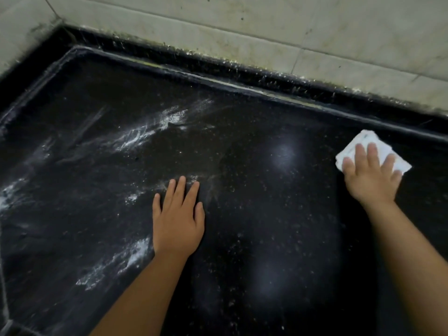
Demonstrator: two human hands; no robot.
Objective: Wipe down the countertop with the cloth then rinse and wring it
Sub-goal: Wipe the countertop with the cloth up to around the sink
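Note:
A black speckled countertop point(242, 214) fills the view. White powdery smears point(150, 129) streak its left half. My right hand point(371, 178) lies flat with straight fingers on a folded white cloth point(363, 141) near the counter's back right edge, pressing it onto the surface. My left hand point(178, 214) rests flat on the counter near the middle, fingers straight and spread, holding nothing.
A raised black rim point(242, 83) runs along the back of the counter and down the left side. Behind it stands a stained, light tiled wall point(266, 32). More white residue point(116, 263) lies left of my left forearm.

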